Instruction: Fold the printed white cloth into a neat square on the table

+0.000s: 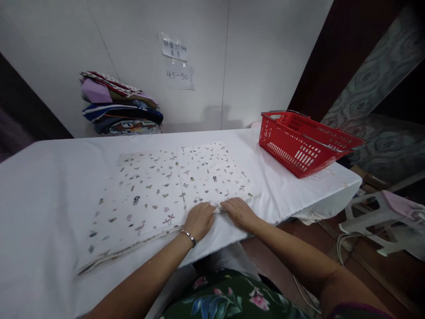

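A white cloth (156,186) printed with small palm trees, flamingos and other motifs lies folded in layers on the table. My left hand (200,220), with a bracelet at the wrist, grips its near edge right of the middle. Close beside it, my right hand (239,213) holds the same edge, fingers on top and pointing inward. The fingers of both hands are closed over the layers, and the thumbs are mostly hidden. At the left front corner the stacked layers show as several thin edges.
White fabric covers the table (49,190). On its right end stands a red plastic basket (308,146) with metal handles. Folded textiles (122,106) are piled against the back wall, below paper signs (179,76). A white plastic stool (368,221) is at the right.
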`<action>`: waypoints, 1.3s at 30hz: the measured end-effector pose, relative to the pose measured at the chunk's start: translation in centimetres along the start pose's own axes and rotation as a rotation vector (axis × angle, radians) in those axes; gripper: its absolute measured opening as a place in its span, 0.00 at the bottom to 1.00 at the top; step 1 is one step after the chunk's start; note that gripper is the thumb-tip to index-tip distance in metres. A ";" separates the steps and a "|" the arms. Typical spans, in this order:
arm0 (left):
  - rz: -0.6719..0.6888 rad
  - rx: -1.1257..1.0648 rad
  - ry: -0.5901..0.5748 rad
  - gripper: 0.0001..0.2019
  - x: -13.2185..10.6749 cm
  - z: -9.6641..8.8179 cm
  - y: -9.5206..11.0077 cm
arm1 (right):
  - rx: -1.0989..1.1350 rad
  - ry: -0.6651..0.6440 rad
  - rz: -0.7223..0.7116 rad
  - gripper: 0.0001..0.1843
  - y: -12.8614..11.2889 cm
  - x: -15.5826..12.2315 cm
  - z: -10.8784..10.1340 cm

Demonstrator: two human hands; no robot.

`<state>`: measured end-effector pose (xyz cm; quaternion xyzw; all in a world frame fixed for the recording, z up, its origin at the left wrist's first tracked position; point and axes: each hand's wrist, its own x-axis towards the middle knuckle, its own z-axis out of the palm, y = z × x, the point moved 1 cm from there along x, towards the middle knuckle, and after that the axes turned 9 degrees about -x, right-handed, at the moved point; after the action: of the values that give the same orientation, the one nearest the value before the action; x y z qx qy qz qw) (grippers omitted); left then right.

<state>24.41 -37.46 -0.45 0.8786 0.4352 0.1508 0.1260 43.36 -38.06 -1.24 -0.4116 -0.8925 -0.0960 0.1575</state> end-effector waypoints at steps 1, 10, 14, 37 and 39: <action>-0.012 -0.018 0.005 0.08 0.0 -0.1 -0.1 | -0.014 0.000 0.002 0.14 0.3 0.0 0.0; -0.071 -0.074 -0.011 0.08 0.3 -0.3 -0.2 | -0.125 -0.004 0.080 0.14 4.3 -1.6 0.1; -0.068 -0.047 -0.014 0.08 0.3 -0.2 -0.2 | -0.143 0.003 0.108 0.13 5.2 -2.2 0.1; -0.089 0.042 -0.039 0.16 -2.9 -0.9 -0.3 | -0.187 0.068 0.113 0.17 8.2 -4.3 0.7; -0.146 0.043 -0.022 0.17 -4.2 -1.7 -1.2 | -0.180 0.096 0.112 0.18 8.4 -4.5 0.8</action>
<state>20.49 -40.00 0.06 0.8487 0.4997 0.1221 0.1224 52.31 -35.58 -3.24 -0.4682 -0.8473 -0.1865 0.1677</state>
